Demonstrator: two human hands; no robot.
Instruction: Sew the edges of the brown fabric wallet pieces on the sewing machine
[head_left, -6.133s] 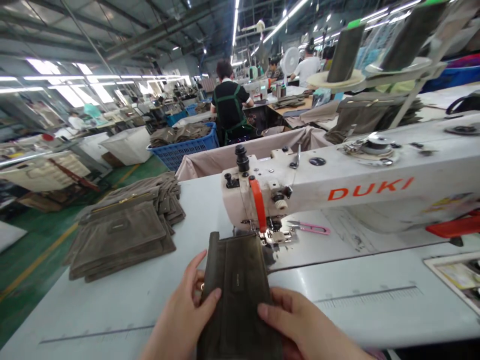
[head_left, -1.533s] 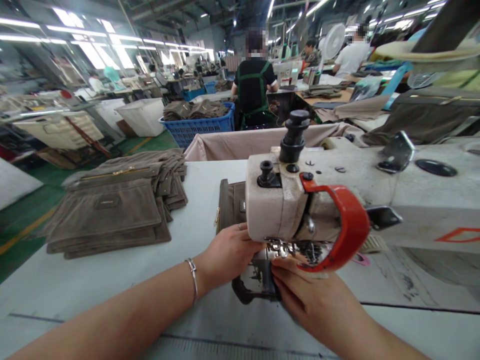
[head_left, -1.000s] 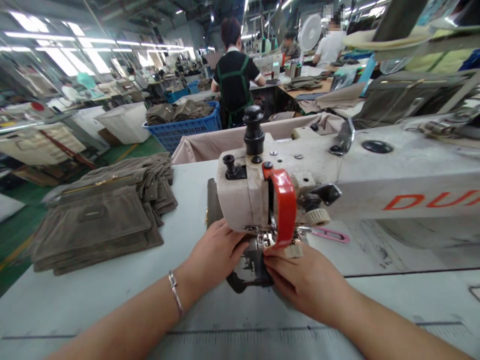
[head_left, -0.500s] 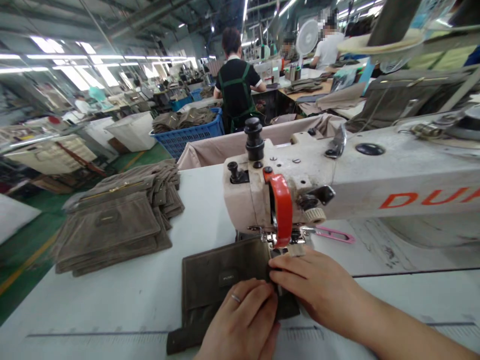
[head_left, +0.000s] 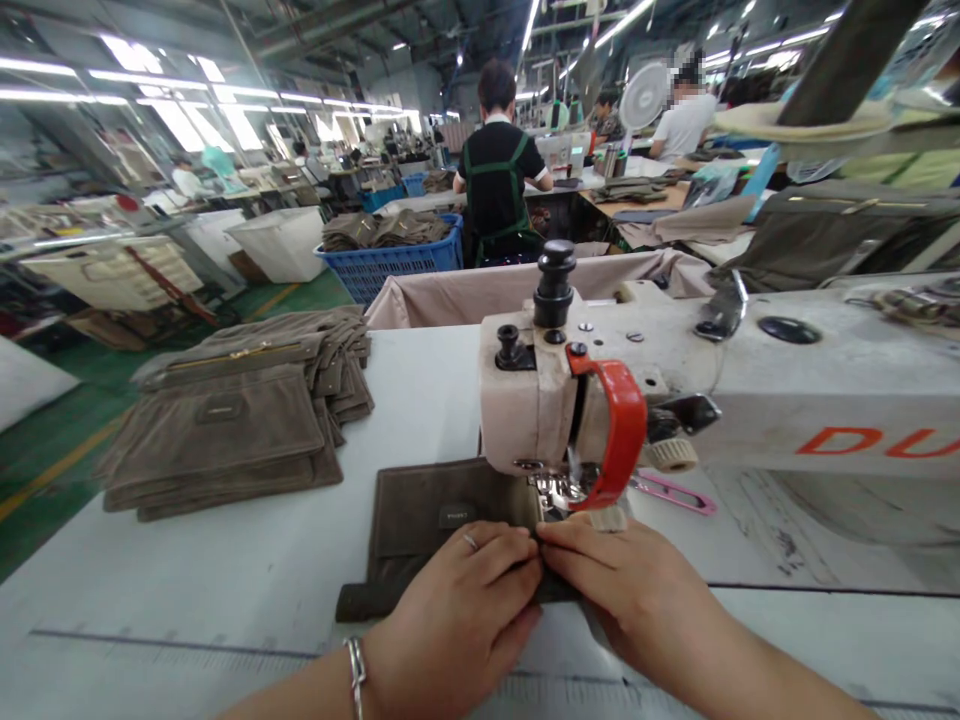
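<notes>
A dark olive fabric pouch piece (head_left: 420, 520) lies flat on the white sewing table (head_left: 225, 590), its right edge under the presser foot (head_left: 559, 492) of the white sewing machine (head_left: 675, 400). My left hand (head_left: 457, 620) presses on the piece's lower right part, fingers together and flat, a ring on one finger and a bracelet at the wrist. My right hand (head_left: 622, 590) rests just right of it, fingertips pinching the fabric edge below the needle. The red guard (head_left: 619, 435) curves over the needle area.
A stack of similar olive pieces (head_left: 232, 420) sits at the left of the table. Pink thread snips (head_left: 675, 492) lie behind the needle. A fabric-lined bin (head_left: 480, 285) stands beyond the table, then a blue basket (head_left: 390, 260) and a person in a black shirt (head_left: 499, 180).
The piece was turned from lengthwise under the needle to lying sideways to the left. My left hand came from the machine's left side onto the fabric in front; both hands now meet at the edge.
</notes>
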